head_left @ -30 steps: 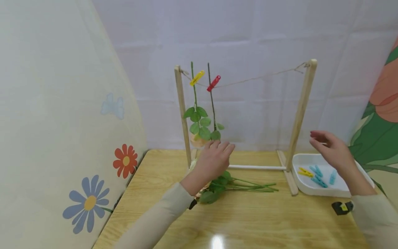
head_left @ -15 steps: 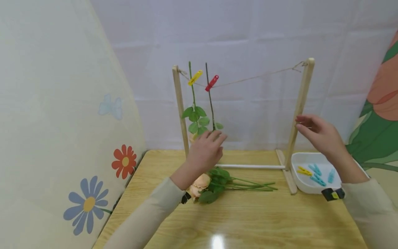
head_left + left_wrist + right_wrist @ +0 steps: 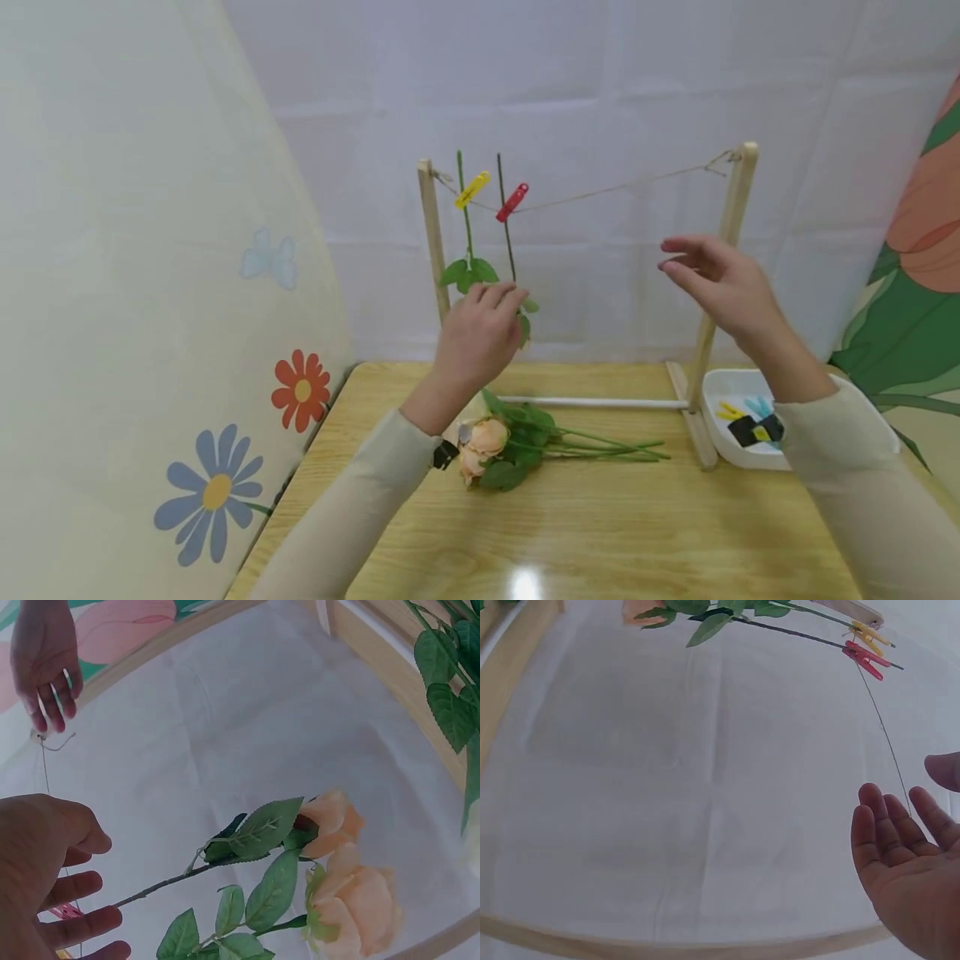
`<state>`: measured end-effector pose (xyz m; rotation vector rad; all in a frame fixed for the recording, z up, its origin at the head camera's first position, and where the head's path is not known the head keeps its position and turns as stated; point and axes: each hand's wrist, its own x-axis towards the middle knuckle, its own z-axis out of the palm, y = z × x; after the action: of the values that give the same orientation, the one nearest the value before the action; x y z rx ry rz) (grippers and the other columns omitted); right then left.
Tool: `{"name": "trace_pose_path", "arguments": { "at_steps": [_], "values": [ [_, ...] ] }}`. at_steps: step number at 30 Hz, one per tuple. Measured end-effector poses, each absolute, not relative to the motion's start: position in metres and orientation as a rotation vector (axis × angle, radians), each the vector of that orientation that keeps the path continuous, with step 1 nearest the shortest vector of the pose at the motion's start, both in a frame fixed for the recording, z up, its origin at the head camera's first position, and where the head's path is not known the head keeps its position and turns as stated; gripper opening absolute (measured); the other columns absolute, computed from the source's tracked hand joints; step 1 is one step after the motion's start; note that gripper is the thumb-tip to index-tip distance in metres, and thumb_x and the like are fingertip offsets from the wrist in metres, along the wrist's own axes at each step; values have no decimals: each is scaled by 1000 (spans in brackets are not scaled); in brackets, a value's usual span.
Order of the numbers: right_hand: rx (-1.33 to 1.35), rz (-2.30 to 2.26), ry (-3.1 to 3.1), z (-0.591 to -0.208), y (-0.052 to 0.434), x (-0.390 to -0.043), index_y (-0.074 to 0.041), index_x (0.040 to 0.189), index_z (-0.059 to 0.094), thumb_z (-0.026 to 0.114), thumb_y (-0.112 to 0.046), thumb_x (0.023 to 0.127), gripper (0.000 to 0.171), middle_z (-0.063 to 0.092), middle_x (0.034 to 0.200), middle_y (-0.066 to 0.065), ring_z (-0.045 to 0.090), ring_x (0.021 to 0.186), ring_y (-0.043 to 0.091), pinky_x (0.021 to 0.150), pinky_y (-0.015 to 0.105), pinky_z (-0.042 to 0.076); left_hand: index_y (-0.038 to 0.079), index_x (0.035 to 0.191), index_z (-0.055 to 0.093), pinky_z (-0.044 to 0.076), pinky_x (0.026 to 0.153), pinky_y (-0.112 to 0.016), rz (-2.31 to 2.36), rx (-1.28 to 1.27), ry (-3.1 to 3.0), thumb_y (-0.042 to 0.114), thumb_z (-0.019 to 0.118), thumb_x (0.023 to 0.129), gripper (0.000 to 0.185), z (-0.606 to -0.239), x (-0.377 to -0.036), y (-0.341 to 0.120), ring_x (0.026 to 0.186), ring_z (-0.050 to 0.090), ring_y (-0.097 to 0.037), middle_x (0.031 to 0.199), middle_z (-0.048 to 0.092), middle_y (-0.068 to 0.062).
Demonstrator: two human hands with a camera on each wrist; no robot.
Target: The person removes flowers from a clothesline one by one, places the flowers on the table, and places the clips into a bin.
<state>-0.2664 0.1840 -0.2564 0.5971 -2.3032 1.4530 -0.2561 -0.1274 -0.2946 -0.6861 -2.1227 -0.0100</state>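
Note:
A wooden rack (image 3: pixel 726 250) holds a string (image 3: pixel 615 188) across its top. Two flower stems hang head-down from it, one clipped by a yellow peg (image 3: pixel 472 189), the other by a red peg (image 3: pixel 512 202). My left hand (image 3: pixel 504 293) is raised at the hanging leaves (image 3: pixel 471 272), fingers loosely curved, gripping nothing. In the left wrist view its fingers (image 3: pixel 82 889) lie beside the dark stem (image 3: pixel 161 883) with peach roses (image 3: pixel 345 889) beyond. My right hand (image 3: pixel 675 254) hovers below the string near the right post, fingers straight and empty. Its palm (image 3: pixel 904 859) faces the string.
More peach roses with long green stems (image 3: pixel 525 442) lie on the wooden table (image 3: pixel 600 533) under the rack. A white tray (image 3: pixel 723 450) with blue and yellow pegs stands at the right. Flower-printed panels close both sides, a white cloth the back.
My left hand rose from above the lying roses to the hanging leaves. My right hand moved up and left from over the tray to just under the string.

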Motion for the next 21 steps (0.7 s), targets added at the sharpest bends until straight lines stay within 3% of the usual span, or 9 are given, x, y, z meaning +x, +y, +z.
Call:
{"name": "trace_pose_path", "arguments": {
  "at_steps": [7, 21],
  "values": [
    [711, 1819, -2056, -243, 163, -275, 5, 121, 56, 63, -11, 89, 37, 61, 112, 4, 62, 96, 12, 80, 17, 51, 10, 116, 63, 54, 73, -39, -101, -588, -2123, 15, 62, 83, 33, -289, -269, -133, 92, 60, -29, 108, 66, -8],
    [722, 2136, -1821, -221, 131, -295, 3, 121, 57, 64, -8, 87, 36, 61, 112, 11, 61, 97, 21, 81, 25, 53, 8, 119, 58, 53, 74, -38, -300, -477, -2122, 15, 59, 85, 35, -287, -295, -133, 96, 59, -28, 109, 64, -9]
  ]
}}
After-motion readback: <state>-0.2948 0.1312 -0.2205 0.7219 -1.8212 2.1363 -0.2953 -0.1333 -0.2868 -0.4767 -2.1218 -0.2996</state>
